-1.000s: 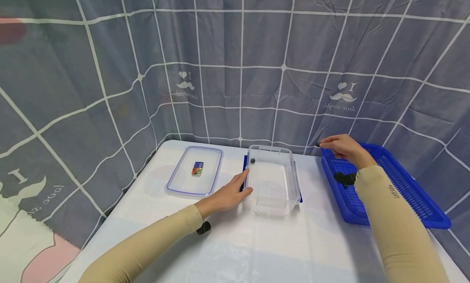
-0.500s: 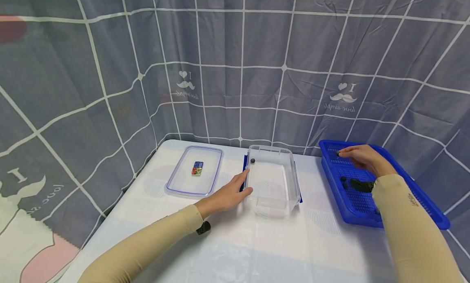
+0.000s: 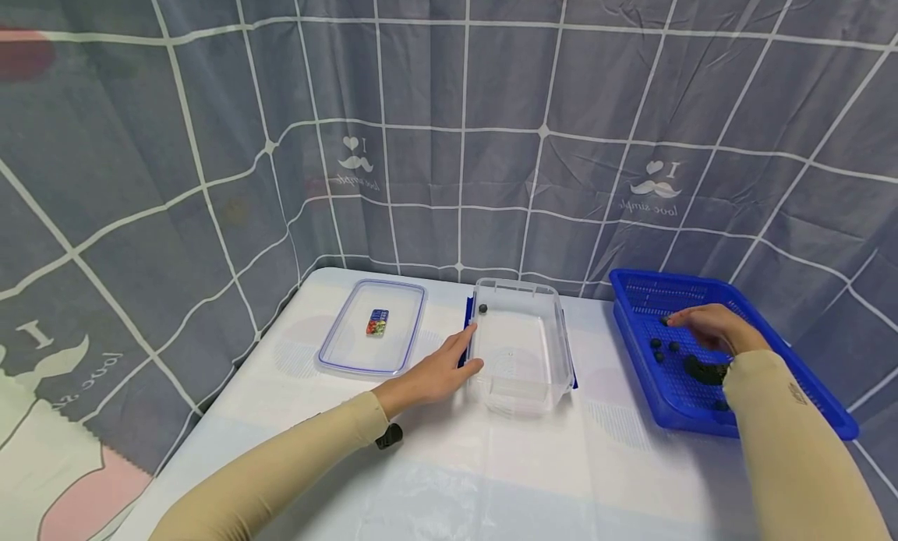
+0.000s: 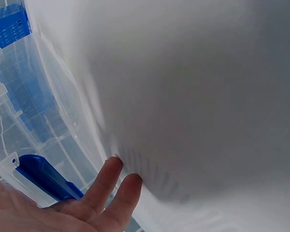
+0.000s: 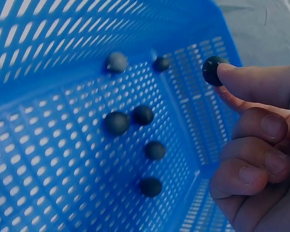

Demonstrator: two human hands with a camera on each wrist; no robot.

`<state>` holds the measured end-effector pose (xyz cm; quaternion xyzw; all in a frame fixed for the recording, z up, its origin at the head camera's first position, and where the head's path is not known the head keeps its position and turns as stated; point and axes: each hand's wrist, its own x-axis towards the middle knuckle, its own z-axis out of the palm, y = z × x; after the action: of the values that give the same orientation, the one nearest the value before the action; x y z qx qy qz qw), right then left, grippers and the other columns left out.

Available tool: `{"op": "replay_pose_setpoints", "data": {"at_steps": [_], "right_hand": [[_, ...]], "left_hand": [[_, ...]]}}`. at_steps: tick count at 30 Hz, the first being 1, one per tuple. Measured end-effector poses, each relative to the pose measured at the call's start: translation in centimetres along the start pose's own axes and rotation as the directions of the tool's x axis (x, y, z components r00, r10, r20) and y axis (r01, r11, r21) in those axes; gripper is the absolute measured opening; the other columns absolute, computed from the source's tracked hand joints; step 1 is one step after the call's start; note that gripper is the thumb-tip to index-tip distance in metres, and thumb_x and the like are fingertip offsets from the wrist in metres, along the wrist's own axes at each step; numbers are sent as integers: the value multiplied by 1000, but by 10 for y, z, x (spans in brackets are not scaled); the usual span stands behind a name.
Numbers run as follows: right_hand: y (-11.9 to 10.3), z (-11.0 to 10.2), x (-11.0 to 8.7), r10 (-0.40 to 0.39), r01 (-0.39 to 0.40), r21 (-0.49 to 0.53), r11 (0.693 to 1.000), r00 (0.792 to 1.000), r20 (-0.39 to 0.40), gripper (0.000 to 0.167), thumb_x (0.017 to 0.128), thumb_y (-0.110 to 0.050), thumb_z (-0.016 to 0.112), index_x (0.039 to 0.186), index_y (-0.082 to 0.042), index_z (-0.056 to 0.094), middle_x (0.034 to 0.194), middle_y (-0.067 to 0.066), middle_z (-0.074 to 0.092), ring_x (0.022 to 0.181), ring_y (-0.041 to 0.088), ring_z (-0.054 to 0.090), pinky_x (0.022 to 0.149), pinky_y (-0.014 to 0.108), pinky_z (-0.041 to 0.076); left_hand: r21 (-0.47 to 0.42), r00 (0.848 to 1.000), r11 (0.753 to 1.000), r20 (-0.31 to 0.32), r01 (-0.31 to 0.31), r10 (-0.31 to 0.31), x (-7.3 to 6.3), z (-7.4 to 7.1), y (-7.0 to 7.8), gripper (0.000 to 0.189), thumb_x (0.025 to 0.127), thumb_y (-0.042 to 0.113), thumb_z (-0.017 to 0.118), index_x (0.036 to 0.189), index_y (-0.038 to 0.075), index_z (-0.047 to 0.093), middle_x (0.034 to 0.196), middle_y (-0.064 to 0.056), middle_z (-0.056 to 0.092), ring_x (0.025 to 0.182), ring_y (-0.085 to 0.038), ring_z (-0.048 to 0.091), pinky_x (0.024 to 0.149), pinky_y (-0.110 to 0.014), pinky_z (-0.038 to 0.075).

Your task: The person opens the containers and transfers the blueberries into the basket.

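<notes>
Between thumb and index finger, my right hand (image 3: 712, 327) pinches one dark, round blueberry (image 5: 212, 70); its other fingers are curled in. That hand is over the blue perforated basket (image 3: 634, 385), where several loose blueberries (image 5: 117, 123) lie on the bottom. My left hand (image 3: 435, 369), fingers extended, rests against the left side of a clear plastic container (image 3: 522, 389) near its blue side latch (image 4: 43, 176). A single blueberry (image 3: 482, 309) sits in the container's far left corner.
Left of the container lies a clear lid (image 3: 351, 350) with a blue seal and a small colourful label (image 3: 376, 323). A white cloth (image 3: 449, 463) covers the table. Grey checked curtains (image 3: 491, 175) hang close behind the table and along its left side.
My right hand, pinching the blueberry, has moved right and nearer, from the basket's far left corner to over its inside. The left hand and container have stayed put.
</notes>
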<state>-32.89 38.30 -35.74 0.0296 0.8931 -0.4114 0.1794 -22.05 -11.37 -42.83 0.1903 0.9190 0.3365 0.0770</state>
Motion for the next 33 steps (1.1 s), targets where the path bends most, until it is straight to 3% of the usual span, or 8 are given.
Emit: {"op": "replay_pose_setpoints", "data": {"at_steps": [6,9,12,21,24,27,30,33], "right_hand": [[13,1,-3,16,-16,-19,1000,1000,2,45,98,-22,62,127,12,61,52,-10,39,49,7,36,50,27,38],[19,2,-4,39,-39,-9,999,999,4,30,98,-23,62,106,4,73,53,-10,38,49,7,36,50,27,37],[24,3,-4,52,-52,9,999,999,6,17,98,-23,62,88,-14,72,54,-10,38,50,7,36,51,26,37],[16,8,-5,36,-36,-24,999,999,-10,44,97,-24,61,57,-24,44,53,-10,34,49,8,33,50,27,36],[5,10,-3,0,-1,-43,999,1000,-23,35,96,-25,63,63,-20,54,52,-10,36,48,8,34,50,27,36],[-9,12,-1,-49,46,-67,997,998,-39,22,96,-25,65,92,-4,71,52,-10,37,47,7,34,48,27,36],[-24,15,0,-87,82,-88,993,995,-50,45,97,-25,65,125,10,63,52,-11,38,46,6,34,47,27,36],[-39,18,1,-108,103,-105,989,993,-51,55,98,-27,64,135,13,54,52,-11,38,45,6,33,47,27,35]], "left_hand": [[-3,1000,1000,-1,4,-4,0,0,0,77,103,62,36,164,29,3,169,-9,16,150,-38,29,120,-54,28],[-5,1000,1000,4,7,-7,-1,0,0,77,103,62,36,164,29,3,169,-9,16,150,-38,30,120,-55,28],[-9,1000,1000,8,7,-7,-1,1,0,76,103,62,36,164,32,2,169,-9,16,150,-38,29,120,-54,28],[-2,1000,1000,1,7,-7,-1,1,1,76,103,62,36,164,31,2,169,-8,16,150,-38,30,120,-54,29],[-3,1000,1000,-2,6,-6,-2,0,0,77,103,62,36,164,28,3,169,-8,16,149,-38,30,120,-54,29],[-7,1000,1000,-5,4,-4,-2,0,0,77,103,61,36,164,28,4,169,-9,17,149,-38,30,120,-54,29],[-8,1000,1000,-6,-1,1,-2,0,1,76,103,61,36,164,28,4,169,-9,17,150,-38,30,120,-54,29],[-8,1000,1000,-5,-3,2,-2,0,1,76,103,61,36,164,29,4,169,-8,17,150,-37,29,120,-54,29]]}}
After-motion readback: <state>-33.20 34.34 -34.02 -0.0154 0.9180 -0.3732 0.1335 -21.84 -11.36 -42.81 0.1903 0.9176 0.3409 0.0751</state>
